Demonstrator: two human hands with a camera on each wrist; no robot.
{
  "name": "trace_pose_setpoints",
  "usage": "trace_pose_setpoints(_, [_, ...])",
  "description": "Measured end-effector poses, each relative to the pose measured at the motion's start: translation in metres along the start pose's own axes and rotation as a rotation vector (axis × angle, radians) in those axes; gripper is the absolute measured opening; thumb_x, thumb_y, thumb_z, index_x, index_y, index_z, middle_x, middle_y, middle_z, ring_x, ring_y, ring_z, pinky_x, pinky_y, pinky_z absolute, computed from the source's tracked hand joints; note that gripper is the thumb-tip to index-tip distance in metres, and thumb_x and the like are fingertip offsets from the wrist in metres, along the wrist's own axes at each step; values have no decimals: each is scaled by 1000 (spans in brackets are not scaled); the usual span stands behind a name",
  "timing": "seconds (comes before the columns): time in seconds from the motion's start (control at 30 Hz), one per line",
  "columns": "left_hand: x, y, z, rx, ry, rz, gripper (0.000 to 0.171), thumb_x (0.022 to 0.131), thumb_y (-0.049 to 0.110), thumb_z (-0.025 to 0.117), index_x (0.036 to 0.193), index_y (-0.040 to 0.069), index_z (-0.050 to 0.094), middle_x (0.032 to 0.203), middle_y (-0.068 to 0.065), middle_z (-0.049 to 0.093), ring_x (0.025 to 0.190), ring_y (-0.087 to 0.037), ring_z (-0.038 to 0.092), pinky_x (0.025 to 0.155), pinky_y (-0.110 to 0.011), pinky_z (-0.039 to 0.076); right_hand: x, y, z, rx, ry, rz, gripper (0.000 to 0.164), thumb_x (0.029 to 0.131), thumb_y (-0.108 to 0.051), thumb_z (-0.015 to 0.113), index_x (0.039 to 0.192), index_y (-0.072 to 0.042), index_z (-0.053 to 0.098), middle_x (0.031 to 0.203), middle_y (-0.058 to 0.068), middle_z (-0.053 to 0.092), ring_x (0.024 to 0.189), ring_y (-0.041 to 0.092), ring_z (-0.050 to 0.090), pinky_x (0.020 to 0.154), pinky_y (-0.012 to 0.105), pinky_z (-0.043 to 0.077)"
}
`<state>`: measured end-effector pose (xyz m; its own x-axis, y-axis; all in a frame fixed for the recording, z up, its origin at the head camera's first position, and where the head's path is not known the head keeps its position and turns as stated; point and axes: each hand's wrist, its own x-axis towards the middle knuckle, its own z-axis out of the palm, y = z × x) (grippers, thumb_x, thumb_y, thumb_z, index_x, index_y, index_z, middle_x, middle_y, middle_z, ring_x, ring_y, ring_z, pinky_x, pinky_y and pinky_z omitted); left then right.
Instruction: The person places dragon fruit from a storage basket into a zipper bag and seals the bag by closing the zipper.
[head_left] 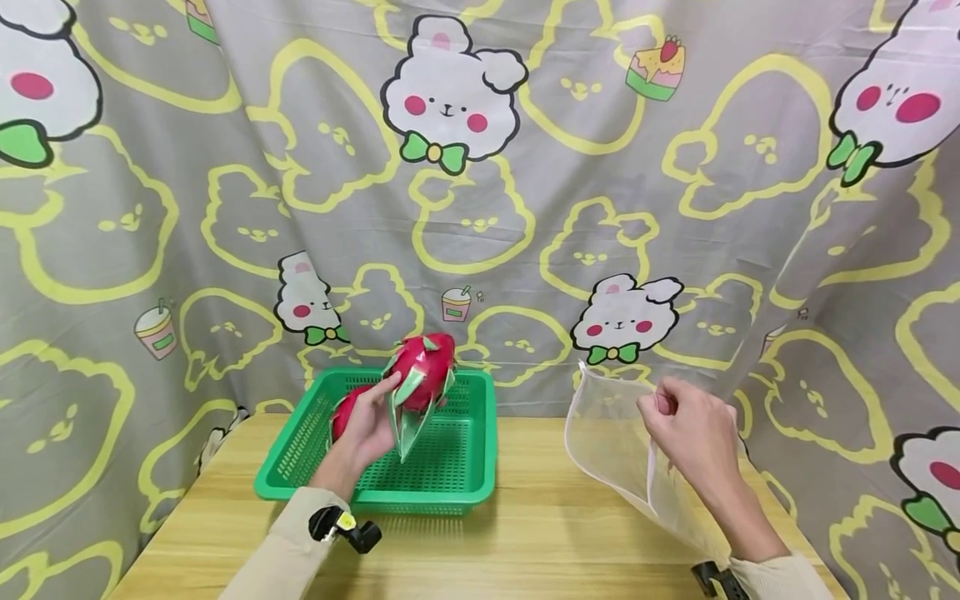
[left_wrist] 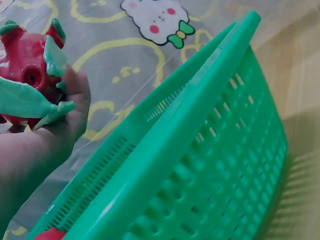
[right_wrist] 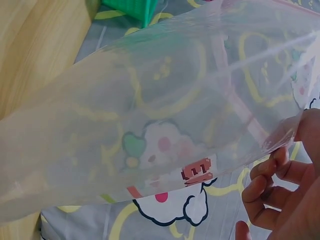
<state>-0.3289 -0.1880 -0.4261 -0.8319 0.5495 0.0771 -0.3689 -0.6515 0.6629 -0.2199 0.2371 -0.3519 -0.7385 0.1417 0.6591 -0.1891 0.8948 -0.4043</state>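
Note:
In the head view my left hand (head_left: 372,421) grips a red dragon fruit (head_left: 427,367) with green scales, raised over the green basket (head_left: 480,467). The left wrist view shows the fruit's stem end (left_wrist: 32,75), with fingers curled around its side. A second dragon fruit (head_left: 343,414) lies inside the basket, partly hidden by my left hand. Off to the right, my right hand (head_left: 693,425) pinches the rim of a clear plastic zip bag (head_left: 611,425). The bag's mouth gapes toward the left, and its body hangs below the hand, with a red print (right_wrist: 196,171) near one edge.
The basket stands on a wooden table (head_left: 525,533) toward the left. Behind the table hangs a grey curtain (head_left: 480,225) with cartoon bears. Wrist cameras sit on both forearms, the left one (head_left: 363,533) close to the basket's front rim.

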Motion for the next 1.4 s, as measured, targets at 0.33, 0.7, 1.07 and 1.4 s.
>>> trace_pose_setpoints(0.33, [-7,-6,3,-140,-151,-25,73,104,60,45,163,27,17,150,-18,49,133,-47,51,89,-45,58,0,-1,1,1,-17,16,27,82,-11,57,61,-19,42,51,-6,37,51,17,42,67,42,26])
trace_pose_setpoints(0.7, [-16,-14,11,-111,-8,-10,62,104,61,41,151,19,45,142,-9,59,127,-34,59,104,-48,48,-4,1,3,-3,-29,30,27,83,-12,57,61,-20,43,50,-7,38,50,16,44,66,42,26])
trace_pose_setpoints(1.07, [-30,-24,31,152,39,25,48,106,31,49,148,13,33,135,-6,58,120,-24,62,104,-43,50,-3,1,2,-3,-18,33,26,81,-11,56,61,-19,43,51,-7,37,52,18,41,66,42,26])
trace_pose_setpoints(1.4, [-25,-38,79,527,-39,-6,58,106,35,46,158,12,32,133,-14,60,107,-29,69,78,-39,60,-4,1,4,-6,-9,22,27,83,-12,57,60,-20,44,51,-7,39,51,18,42,65,42,27])
